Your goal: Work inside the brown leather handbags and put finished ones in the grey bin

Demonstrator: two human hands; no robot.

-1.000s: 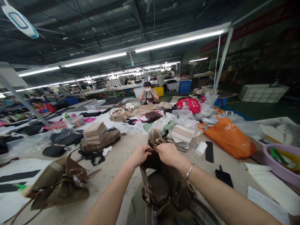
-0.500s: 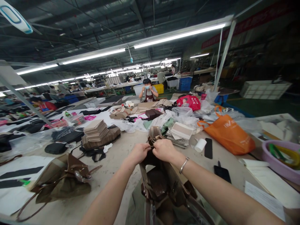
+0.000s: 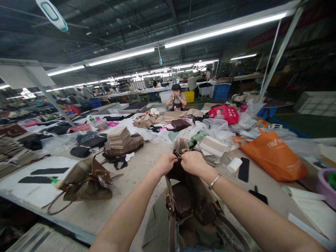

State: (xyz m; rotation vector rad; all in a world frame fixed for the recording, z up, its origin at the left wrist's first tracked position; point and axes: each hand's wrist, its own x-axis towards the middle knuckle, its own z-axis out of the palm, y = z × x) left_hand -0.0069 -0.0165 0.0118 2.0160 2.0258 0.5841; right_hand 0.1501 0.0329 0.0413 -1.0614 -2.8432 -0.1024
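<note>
A brown handbag [image 3: 183, 197] stands in front of me on the table, its mouth open toward me and its straps hanging down the near side. My left hand [image 3: 166, 163] pinches the far upper edge of the bag. Close beside it, my right hand [image 3: 194, 163] grips the same edge, with a bracelet at that wrist. Both hands are closed, and the exact piece between the fingertips is partly hidden. To the left lies a second brown handbag [image 3: 88, 182], tilted on its side with a strap trailing off.
Stacks of beige pieces [image 3: 118, 138] and light panels [image 3: 212, 147] stand beyond my hands. An orange bag [image 3: 275, 154], a white roll [image 3: 234, 165] and a black phone [image 3: 244, 169] lie to the right. A person [image 3: 177, 99] sits across the table, both hands raised to the face.
My view has swung left and slightly down, so things appear further right and the table's left edge shows. Both hands keep their hold on the handbag's edge.
</note>
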